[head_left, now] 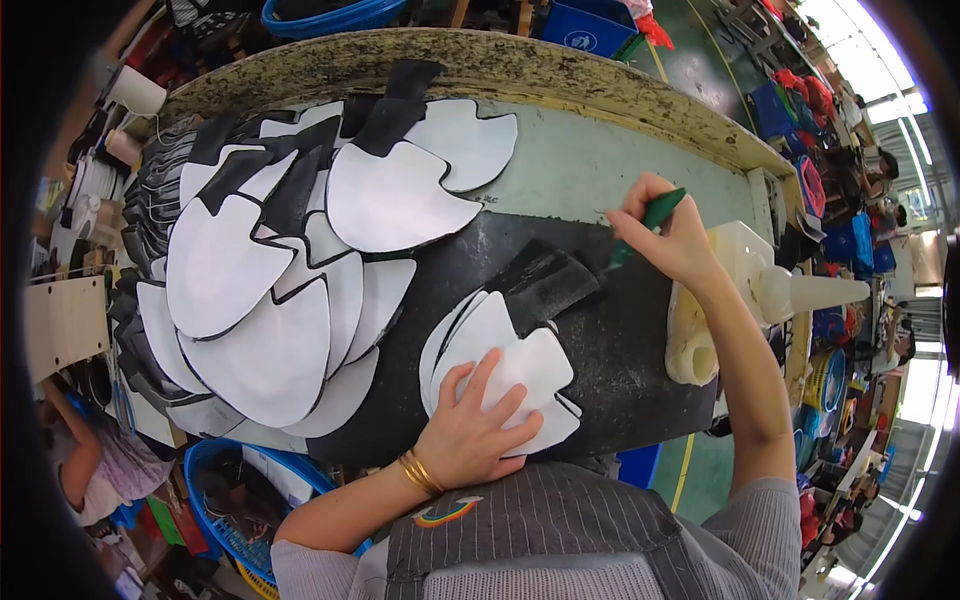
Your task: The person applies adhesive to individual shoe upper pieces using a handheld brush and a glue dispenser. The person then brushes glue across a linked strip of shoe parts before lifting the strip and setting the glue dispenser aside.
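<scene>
My left hand [480,420] lies with spread fingers on a small stack of white curved cut pieces [515,365] with black edges, pressing on the top one. From the stack's upper end a black fabric strip [550,287] sticks out over the black mat [640,350]. Up and to the right, my right hand [675,235] is closed round a slim green brush-like tool [660,208]. Its lower end points down at the mat, a little apart from the strip; that end is blurred. A larger heap of similar white pieces [255,350] spreads over the left of the table.
A whitish plastic container [738,250] with a wide spout stands right of the mat, beside my right forearm. The table has a worn raised rim [560,85] at the back. A blue basket [210,490] stands at the lower left, near another person [105,450].
</scene>
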